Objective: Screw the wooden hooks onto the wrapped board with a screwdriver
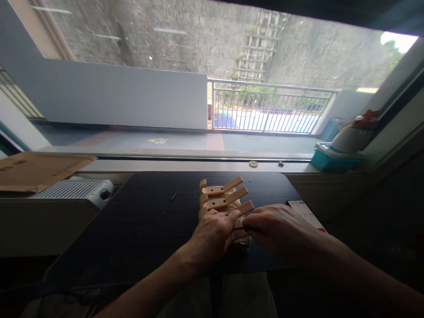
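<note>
A wooden coat rack [228, 201] lies on the dark table, with several curved wooden hooks side by side; clear plastic wrap shows around its base. My left hand [215, 232] is closed over the near end of the rack, fingers pressed on the wood. My right hand [276, 227] is closed at the rack's right side, gripping a slim dark tool [239, 228] whose shaft points left toward my left fingers. Its kind is not clear, and my hands hide its tip. Dark holes show in the far hooks.
The dark table [149, 238] stands against a window sill. A small screw [173, 197] lies left of the rack. A phone [306, 214] rests by my right forearm. A tape roll [253, 164] and a teal box [334, 161] are on the sill; cardboard [39, 170] is at left.
</note>
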`<move>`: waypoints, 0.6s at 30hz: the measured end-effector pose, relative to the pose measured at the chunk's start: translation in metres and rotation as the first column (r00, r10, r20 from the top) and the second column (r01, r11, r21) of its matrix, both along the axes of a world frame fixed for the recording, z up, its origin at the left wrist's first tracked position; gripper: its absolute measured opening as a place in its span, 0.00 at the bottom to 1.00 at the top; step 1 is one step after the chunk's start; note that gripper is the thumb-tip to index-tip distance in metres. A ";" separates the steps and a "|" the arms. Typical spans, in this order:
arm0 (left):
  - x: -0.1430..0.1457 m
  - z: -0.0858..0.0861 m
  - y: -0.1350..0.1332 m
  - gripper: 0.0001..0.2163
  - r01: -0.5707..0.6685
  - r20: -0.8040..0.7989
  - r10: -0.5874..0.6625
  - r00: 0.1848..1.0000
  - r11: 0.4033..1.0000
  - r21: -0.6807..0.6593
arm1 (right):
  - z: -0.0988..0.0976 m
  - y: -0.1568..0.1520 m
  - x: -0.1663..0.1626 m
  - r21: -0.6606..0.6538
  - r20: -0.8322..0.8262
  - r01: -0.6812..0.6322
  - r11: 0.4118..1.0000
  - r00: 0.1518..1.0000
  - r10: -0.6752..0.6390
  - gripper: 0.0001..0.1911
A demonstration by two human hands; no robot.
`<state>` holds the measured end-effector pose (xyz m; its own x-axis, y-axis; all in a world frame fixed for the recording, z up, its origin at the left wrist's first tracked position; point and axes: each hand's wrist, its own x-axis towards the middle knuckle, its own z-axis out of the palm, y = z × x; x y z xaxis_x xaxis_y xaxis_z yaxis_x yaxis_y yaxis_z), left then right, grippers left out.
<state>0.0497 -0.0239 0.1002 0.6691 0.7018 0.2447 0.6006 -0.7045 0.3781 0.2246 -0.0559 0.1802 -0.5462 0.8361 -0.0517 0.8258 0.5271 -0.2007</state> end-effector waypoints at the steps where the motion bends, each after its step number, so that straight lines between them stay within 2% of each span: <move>1: 0.000 0.001 0.000 0.14 0.001 0.001 -0.001 1.000 1.000 -0.003 | 0.004 0.002 -0.001 -0.018 -0.014 -0.030 0.999 0.999 0.030 0.09; 5: 0.001 0.000 0.001 0.12 -0.009 0.009 0.009 1.000 1.000 0.004 | 0.015 0.014 -0.004 -0.051 -0.073 -0.173 0.984 0.983 0.169 0.08; 9: 0.002 -0.003 0.002 0.09 -0.034 0.012 0.034 0.999 0.999 0.017 | 0.017 0.028 -0.004 -0.092 -0.054 -0.278 0.956 0.960 0.274 0.07; 15: 0.002 -0.005 0.003 0.08 -0.047 -0.021 0.048 0.999 0.998 0.029 | 0.018 0.040 -0.003 -0.178 -0.056 -0.327 0.928 0.945 0.322 0.08; 18: 0.002 -0.005 0.002 0.06 -0.048 -0.014 0.049 0.999 0.998 0.030 | 0.017 0.039 -0.004 -0.180 -0.040 -0.324 0.929 0.946 0.322 0.07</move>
